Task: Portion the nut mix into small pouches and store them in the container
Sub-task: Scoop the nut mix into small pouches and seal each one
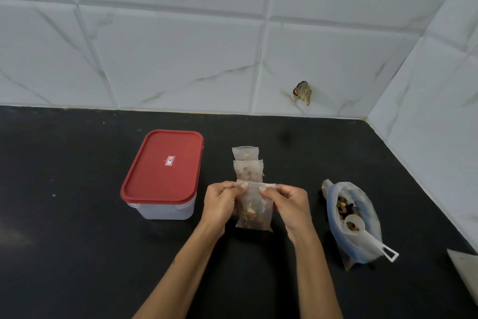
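A small translucent pouch with nut mix in its lower half stands upright at the centre of the black counter. My left hand pinches its top left corner and my right hand pinches its top right corner. Just behind it lie two more filled pouches, one overlapping the other. To the right lies the open bag of nut mix with a white scoop resting in its mouth, handle pointing toward me. The clear container with a red lid, lid on, stands to the left.
White marble-look tiled walls meet in a corner at the back right. A small dark scrap sticks to the back wall. A pale flat object pokes in at the right edge. Black counter stretches to the left.
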A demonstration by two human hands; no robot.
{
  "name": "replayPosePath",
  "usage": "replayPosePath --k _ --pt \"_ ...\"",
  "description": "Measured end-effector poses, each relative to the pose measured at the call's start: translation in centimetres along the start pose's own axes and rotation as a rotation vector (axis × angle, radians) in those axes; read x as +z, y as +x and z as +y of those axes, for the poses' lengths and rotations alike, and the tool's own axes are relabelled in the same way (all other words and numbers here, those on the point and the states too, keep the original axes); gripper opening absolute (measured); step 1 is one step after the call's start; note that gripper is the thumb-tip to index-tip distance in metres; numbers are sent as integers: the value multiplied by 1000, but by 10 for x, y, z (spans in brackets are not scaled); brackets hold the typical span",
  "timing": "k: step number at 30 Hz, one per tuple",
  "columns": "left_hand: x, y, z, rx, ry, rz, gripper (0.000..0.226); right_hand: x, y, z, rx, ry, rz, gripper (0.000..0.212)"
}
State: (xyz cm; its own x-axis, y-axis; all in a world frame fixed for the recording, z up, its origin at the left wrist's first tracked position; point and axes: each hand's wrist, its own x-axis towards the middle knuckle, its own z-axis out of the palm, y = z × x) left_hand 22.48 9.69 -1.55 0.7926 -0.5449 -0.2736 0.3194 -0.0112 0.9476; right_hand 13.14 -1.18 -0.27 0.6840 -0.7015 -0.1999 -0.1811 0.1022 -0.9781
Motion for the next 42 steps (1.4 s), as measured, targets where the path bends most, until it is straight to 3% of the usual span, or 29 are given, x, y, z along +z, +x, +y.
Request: replayPosePath --k 7,12,18,26,36,42 --pt "0 9 -12 -67 -6 25 22 -1 11 16 28 -42 61 9" --pt "-1 26 -25 -22 120 106 20 5 27 27 43 -76 134 14" --pt "-1 39 -27 53 190 225 13 12 47 37 -50 -205 229 11" --pt "-2 49 -35 132 294 262 11 18 55 50 -269 -350 292 11" --pt "-6 50 -48 215 486 306 13 17 58 62 -315 -434 316 16" --pt "-9 47 -43 185 314 319 15 19 52 53 -258 -379 297 27"
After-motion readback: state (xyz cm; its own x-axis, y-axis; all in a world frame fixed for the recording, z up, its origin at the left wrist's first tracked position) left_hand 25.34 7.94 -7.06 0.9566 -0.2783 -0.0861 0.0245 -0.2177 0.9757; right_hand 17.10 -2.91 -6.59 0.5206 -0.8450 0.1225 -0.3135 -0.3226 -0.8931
